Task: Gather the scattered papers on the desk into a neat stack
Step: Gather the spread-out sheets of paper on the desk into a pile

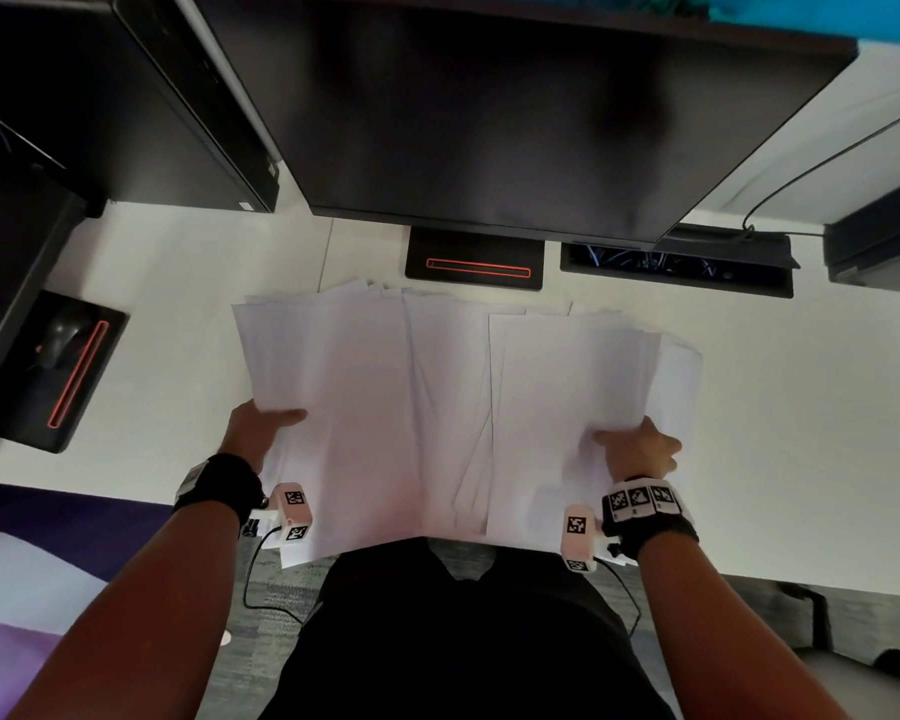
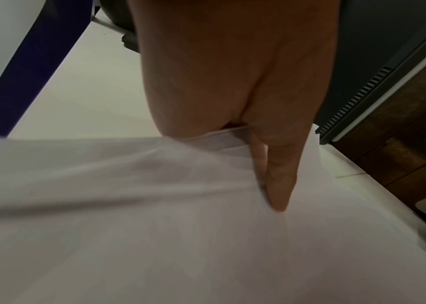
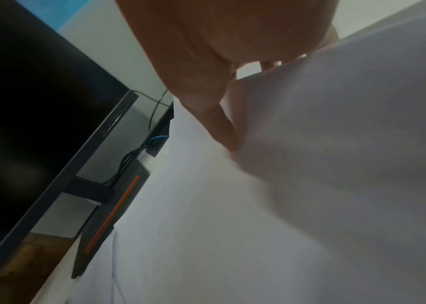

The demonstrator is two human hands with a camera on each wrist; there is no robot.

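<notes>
Several white papers lie fanned and overlapping across the white desk, their near ends hanging over the desk's front edge. My left hand grips the left side of the pile, thumb on top and fingers hidden under the sheets. My right hand grips the right side the same way, thumb on top. In the left wrist view the thumb presses down on the papers. The right wrist view shows the thumb on the top sheet of the papers.
A large dark monitor hangs over the desk's back, its base just behind the papers. A cable tray sits at back right. A second monitor's base and a mouse stand at left. A chair is at lower right.
</notes>
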